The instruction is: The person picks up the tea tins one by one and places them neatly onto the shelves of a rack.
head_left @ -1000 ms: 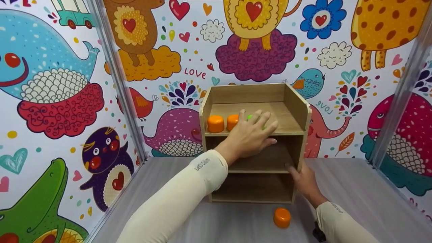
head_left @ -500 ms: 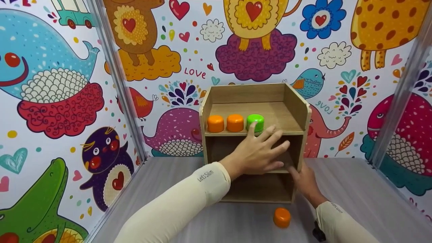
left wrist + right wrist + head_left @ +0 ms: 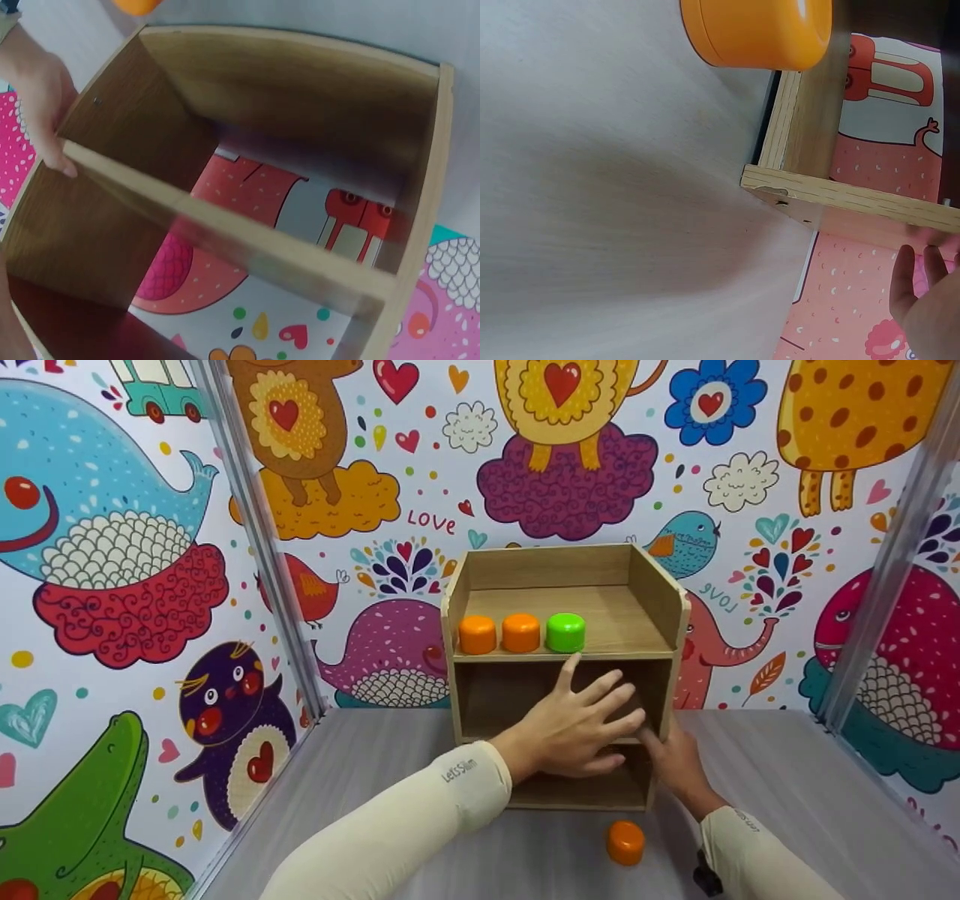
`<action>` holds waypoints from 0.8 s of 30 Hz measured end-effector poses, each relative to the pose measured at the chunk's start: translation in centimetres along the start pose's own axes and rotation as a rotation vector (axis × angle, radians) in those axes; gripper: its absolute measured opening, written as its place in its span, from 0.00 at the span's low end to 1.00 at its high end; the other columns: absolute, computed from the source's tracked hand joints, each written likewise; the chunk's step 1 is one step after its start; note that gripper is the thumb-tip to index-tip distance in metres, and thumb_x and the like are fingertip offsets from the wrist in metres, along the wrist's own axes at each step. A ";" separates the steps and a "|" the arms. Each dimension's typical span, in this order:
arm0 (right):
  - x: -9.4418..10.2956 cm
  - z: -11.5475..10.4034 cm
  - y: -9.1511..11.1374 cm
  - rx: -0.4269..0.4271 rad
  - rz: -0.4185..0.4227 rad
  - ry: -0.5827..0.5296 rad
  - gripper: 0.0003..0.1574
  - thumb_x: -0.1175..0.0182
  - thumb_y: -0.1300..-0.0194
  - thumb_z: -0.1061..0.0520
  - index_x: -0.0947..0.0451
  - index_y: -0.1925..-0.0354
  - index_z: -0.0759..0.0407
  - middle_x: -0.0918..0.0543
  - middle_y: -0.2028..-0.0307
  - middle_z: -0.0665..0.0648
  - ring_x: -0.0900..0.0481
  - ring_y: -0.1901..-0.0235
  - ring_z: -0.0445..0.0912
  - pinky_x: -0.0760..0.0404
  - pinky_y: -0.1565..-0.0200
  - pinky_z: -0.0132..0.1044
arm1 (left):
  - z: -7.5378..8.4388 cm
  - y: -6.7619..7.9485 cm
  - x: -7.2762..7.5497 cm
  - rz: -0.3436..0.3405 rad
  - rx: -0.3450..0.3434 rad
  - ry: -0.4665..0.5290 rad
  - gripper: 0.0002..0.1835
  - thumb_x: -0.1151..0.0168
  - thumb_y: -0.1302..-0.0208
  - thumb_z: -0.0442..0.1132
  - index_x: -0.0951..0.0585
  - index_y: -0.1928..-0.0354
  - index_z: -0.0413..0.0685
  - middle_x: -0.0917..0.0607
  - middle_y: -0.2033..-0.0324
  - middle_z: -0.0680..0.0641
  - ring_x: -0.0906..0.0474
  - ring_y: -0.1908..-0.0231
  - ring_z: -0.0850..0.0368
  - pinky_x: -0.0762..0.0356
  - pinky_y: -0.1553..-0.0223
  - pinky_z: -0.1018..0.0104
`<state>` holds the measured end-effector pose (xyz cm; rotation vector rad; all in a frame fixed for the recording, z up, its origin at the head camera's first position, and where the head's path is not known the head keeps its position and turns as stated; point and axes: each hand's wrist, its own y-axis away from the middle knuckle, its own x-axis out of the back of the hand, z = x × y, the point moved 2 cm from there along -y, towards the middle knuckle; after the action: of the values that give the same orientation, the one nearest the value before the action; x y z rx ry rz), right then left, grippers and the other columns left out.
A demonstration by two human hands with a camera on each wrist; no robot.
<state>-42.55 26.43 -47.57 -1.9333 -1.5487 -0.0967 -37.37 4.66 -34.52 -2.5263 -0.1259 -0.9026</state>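
A small wooden shelf unit [image 3: 555, 566] stands upright on the table. My left hand [image 3: 577, 727] is in front of its middle level, fingers spread and holding nothing. One fingertip is just below the green rounded cylinder [image 3: 565, 632] on the top level's front edge. Left of the green one, two orange cylinders [image 3: 477, 635] stand in line with it. My right hand [image 3: 679, 761] grips the right side panel, the thumb around its front edge and the fingers [image 3: 904, 277] along its outer face. On the table before the unit is another orange cylinder [image 3: 625, 843].
The grey table [image 3: 360, 780] extends around the unit. Printed wall panels [image 3: 390, 502] stand behind and at both sides, joined by metal corner posts [image 3: 262, 540]. In the left wrist view, the unit's open compartments have no back panel.
My left hand has come down from the top level to the middle level, leaving the green cylinder uncovered beside the two orange ones. My right hand keeps its grip on the side panel.
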 end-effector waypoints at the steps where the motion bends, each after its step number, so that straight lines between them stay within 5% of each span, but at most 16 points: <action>1: 0.0 0.0 0.0 -0.002 -0.001 -0.005 0.35 0.43 0.25 0.41 0.37 0.28 0.51 0.16 0.45 0.63 0.16 0.51 0.54 0.16 0.48 0.51 | 0.2 0.1 -0.2 0.002 -0.004 0.002 0.32 0.59 0.28 0.69 0.32 0.30 0.65 0.30 0.28 0.49 0.39 0.25 0.48 0.46 0.32 0.28; 11: 0.0 0.1 0.0 -0.017 -0.015 0.002 0.34 0.45 0.25 0.50 0.39 0.27 0.58 0.19 0.41 0.67 0.17 0.50 0.58 0.18 0.46 0.56 | 3.0 1.6 -2.9 -0.029 -0.031 0.012 0.33 0.57 0.29 0.71 0.33 0.29 0.66 0.28 0.30 0.50 0.37 0.26 0.49 0.41 0.33 0.28; 24: 0.0 -0.3 0.0 -0.019 -0.002 0.016 0.40 0.43 0.26 0.37 0.39 0.26 0.52 0.21 0.37 0.64 0.20 0.41 0.60 0.24 0.37 0.61 | 6.6 2.5 -6.1 -0.128 -0.028 0.066 0.33 0.57 0.29 0.72 0.34 0.29 0.67 0.29 0.32 0.53 0.37 0.28 0.51 0.37 0.34 0.30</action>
<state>-42.49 26.30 -47.32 -1.9418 -1.5443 -0.1276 -37.77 5.72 -43.78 -2.5346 -0.2591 -1.0431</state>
